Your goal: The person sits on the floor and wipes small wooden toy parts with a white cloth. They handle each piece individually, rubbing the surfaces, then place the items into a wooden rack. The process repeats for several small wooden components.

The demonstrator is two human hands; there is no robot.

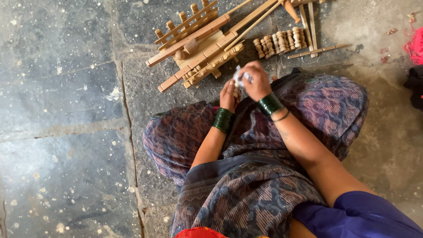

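Nearest the camera lies a lap draped in soft patterned cloth (pixel 246 189) of muted purple and blue, folded over crossed legs, with a plain violet sleeve (pixel 357 216) at the lower right. Both wrists wear stacked glossy green bangles (pixel 223 119). The left hand (pixel 228 95) has its fingers curled together around a small turned wooden piece (pixel 236 93), pale and rounded, of which only a sliver shows; its long axis seems to run roughly away from the body, but it is too hidden to be sure. The right hand (pixel 255 81) has its fingers pinched shut on a crumpled scrap of white and grey sheet (pixel 240 78), pressed against the top of that piece, just above the knees. Beyond the hands, on the rough grey stone floor (pixel 66 110), speckled with pale flecks and crossed by joints, lies a slatted wooden frame (pixel 198 42) of long squared bars, its length running diagonally from lower left to upper right. To its right stands a row of short lathe-turned spindles (pixel 280 42), knobbed and upright, beside thin loose sticks (pixel 317 50).
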